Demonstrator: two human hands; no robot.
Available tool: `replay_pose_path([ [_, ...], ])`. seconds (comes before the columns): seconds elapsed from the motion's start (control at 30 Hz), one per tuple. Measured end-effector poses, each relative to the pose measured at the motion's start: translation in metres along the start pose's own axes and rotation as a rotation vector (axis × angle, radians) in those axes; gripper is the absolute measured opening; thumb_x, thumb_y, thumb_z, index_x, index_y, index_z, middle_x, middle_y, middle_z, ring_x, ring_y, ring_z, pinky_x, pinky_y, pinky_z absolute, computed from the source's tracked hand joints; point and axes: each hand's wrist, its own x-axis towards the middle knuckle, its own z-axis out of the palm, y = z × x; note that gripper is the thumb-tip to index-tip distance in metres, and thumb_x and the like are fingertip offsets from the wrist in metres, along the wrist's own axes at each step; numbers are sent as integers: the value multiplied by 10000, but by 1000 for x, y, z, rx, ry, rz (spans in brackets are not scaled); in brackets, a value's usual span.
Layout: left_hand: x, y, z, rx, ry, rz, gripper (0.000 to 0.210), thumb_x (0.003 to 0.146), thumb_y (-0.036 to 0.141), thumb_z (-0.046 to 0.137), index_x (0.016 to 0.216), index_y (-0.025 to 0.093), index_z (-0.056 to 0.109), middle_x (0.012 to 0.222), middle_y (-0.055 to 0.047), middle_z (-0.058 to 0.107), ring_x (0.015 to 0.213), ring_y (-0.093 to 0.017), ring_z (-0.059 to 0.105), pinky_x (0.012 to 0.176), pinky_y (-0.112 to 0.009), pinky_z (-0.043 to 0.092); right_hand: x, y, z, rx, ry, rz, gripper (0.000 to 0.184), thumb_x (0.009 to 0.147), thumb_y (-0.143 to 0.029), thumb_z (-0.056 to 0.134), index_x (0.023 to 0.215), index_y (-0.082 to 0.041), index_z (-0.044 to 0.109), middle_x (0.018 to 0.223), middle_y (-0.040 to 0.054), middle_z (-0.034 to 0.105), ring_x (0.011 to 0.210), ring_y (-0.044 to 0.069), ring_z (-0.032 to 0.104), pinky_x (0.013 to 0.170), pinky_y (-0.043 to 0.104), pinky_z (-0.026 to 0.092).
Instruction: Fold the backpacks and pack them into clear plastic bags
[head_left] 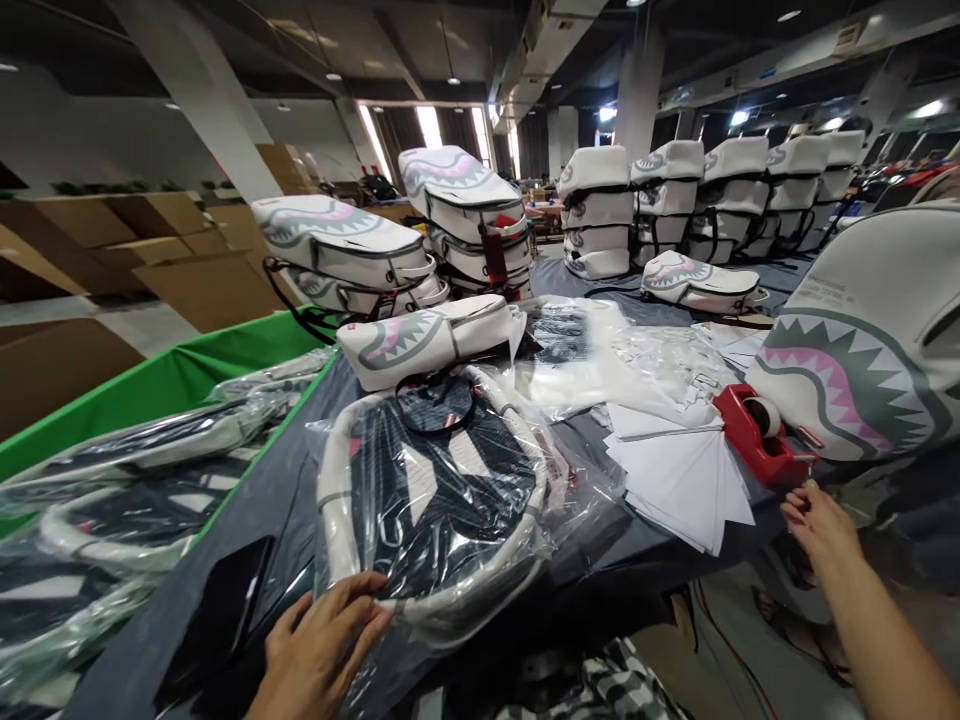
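A backpack (450,500) in a clear plastic bag lies on the table with its dark padded back and straps facing up. On its near left corner rests my left hand (326,640), fingers stretched over the plastic. My right hand (821,525) is at the cutting end of a red tape dispenser (757,440), its fingertips drawn together there. Whether tape is between them is too small to tell. White paper sheets (675,470) lie fanned out left of the dispenser. A white backpack with a shark-mouth print (847,350) stands behind the dispenser.
A black phone (217,605) lies left of my left hand. Bagged backpacks fill a green-lined bin (247,345) at the left. White backpacks (465,215) are stacked behind, with plastic bags (577,360) in the middle. Cardboard boxes (120,230) stand at the far left.
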Motion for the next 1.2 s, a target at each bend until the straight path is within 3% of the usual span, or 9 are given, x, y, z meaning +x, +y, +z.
replay_pose_path([
  [0.1,-4,22,-15,-19,-73,-29,247,947,409,520,863,277,711,1200,-37,729,1173,-272,639,1140,-579,302,-53,-2,60,149,-284,75,589,775,-626,708,654,-233,285,564,-89,244,453,62,202,362,164,209],
  [0.2,-6,47,-29,-45,-88,-45,193,972,284,522,872,230,679,1210,-52,707,1200,-243,612,1179,-571,249,-126,-26,123,137,-830,-47,496,819,-632,703,703,-229,439,592,-70,318,487,80,270,396,185,263],
  [0.3,1,53,-32,-73,-113,-64,132,972,238,582,875,202,664,1226,-46,687,1198,-217,605,1202,-552,197,-190,-56,185,-112,-1443,-597,365,933,-551,613,775,-223,577,644,-27,481,565,112,431,519,232,373],
  [0.4,5,49,-30,-76,-99,-71,163,971,236,606,824,194,661,1200,-32,680,1164,-207,606,1198,-529,191,-240,-69,247,-286,-1798,-1190,287,1004,-404,485,804,-224,584,731,-2,588,643,136,517,598,261,369],
  [0.53,3,47,-28,-59,-86,-44,203,992,250,571,831,190,680,1179,-36,670,1118,-208,606,1185,-508,205,-272,-62,315,-644,-1794,-1569,121,906,-302,602,811,-243,557,734,-7,613,691,173,589,592,269,303],
  [0.67,3,48,-30,-96,-107,-42,194,997,255,572,856,183,684,1202,-45,662,1123,-210,605,1180,-509,210,-254,-64,349,-886,-1709,-1292,420,720,-516,807,862,-261,504,634,-55,559,603,178,547,556,264,296],
  [0.83,1,46,-31,-122,-80,-38,216,1004,284,568,843,190,677,1192,-36,663,1110,-202,602,1182,-501,212,-240,-76,326,-752,-1632,-1180,330,840,-516,620,762,-252,436,655,-22,574,606,168,521,586,281,332],
  [1.07,1,49,-25,-124,-103,-77,183,983,247,581,849,183,687,1190,-52,672,1147,-210,611,1218,-513,172,-302,-34,298,-978,-1512,-1347,195,792,-358,663,891,-231,554,840,44,697,764,235,659,601,292,309],
  [1.2,7,33,-40,-418,-122,-88,138,904,329,684,861,202,719,1205,-56,690,1198,-241,606,1232,-508,138,-286,-40,293,-769,-1575,-1246,311,796,-499,696,840,-244,524,777,14,675,686,208,632,590,288,367],
])
